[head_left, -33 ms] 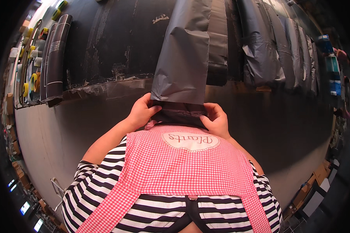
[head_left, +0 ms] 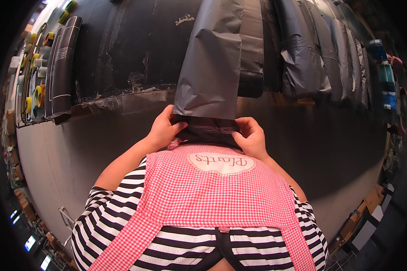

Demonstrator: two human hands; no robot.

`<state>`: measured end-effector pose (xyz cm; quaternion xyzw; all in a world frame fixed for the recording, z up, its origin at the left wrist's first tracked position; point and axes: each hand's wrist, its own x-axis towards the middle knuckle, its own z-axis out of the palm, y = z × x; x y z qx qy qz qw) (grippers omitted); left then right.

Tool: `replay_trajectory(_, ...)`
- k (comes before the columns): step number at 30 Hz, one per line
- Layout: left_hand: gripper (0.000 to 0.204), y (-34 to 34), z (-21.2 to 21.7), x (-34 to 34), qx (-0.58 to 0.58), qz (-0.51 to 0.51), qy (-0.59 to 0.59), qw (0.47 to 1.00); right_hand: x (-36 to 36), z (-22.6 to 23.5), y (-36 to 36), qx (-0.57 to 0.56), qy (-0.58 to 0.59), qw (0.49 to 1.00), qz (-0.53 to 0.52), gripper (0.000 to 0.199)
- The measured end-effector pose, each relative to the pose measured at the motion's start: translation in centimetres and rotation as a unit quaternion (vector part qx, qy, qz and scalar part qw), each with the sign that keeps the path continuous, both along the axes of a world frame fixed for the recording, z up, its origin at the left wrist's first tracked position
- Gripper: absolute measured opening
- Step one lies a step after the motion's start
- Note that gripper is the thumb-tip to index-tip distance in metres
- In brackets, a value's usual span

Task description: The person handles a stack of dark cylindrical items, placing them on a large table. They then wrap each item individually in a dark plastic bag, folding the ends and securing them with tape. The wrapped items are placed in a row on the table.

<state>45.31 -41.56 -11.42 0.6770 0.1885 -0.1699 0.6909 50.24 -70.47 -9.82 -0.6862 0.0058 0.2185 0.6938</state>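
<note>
A long grey plastic bag [head_left: 209, 77] lies over the table's front edge, its near end right in front of my apron. My left hand [head_left: 163, 128] grips the left side of that end, thumb on top and fingers curled beneath. On the opposite side, my right hand [head_left: 250, 137] pinches the edge between thumb and fingers. Between the hands stretches a dark, shiny strip [head_left: 205, 128] at the bag's end, with a thin pinkish line across it. Whether it is a flap or something inside cannot be seen. The fingers are partly hidden beneath.
More grey wrapped packages [head_left: 303, 58] lie side by side on the right of the black worktable [head_left: 122, 49]. Another grey sheet [head_left: 252, 40] lies right beside the bag. Dark rolls [head_left: 64, 67] and several tape rolls [head_left: 38, 95] are at the left. Ragged tape lines the table edge.
The bag's near end has shifted very slightly to the left. Both hands keep their hold in nearly the same place.
</note>
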Motion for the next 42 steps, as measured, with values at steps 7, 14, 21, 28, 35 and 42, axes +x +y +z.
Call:
replay_trajectory(7, 0.039, -3.3, 2.7, 0.6, 0.389, -0.023, -0.503, 0.771, 1.0, 3.5, -1.8, -0.205, 0.025, 0.971, 0.119, 0.010)
replay_trajectory(14, 0.024, -8.9, 2.5, 3.6, 0.226, -0.266, -0.473, 0.809, -0.6, 2.1, -2.8, -0.151, -0.162, 0.960, 0.170, 0.013)
replay_trajectory(21, 0.017, -11.4, 1.4, 4.7, 0.186, -0.290, -0.495, 0.797, -0.5, 2.3, -3.3, -0.284, -0.352, 0.880, 0.149, 0.009)
replay_trajectory(28, 0.003, -10.1, 1.9, 4.2, 0.016, -0.256, -0.381, 0.888, -0.3, 0.6, -5.4, -0.261, -0.273, 0.911, 0.165, 0.008)
replay_trajectory(35, 0.010, 10.2, -0.1, -6.8, -0.336, -0.032, 0.139, 0.931, 0.5, -2.1, -7.6, -0.165, -0.160, 0.945, 0.233, 0.009)
replay_trajectory(42, 0.046, 11.0, 1.2, -1.9, 0.662, -0.067, -0.359, 0.654, 10.7, 3.8, -3.9, -0.334, -0.559, 0.753, 0.098, 0.028)
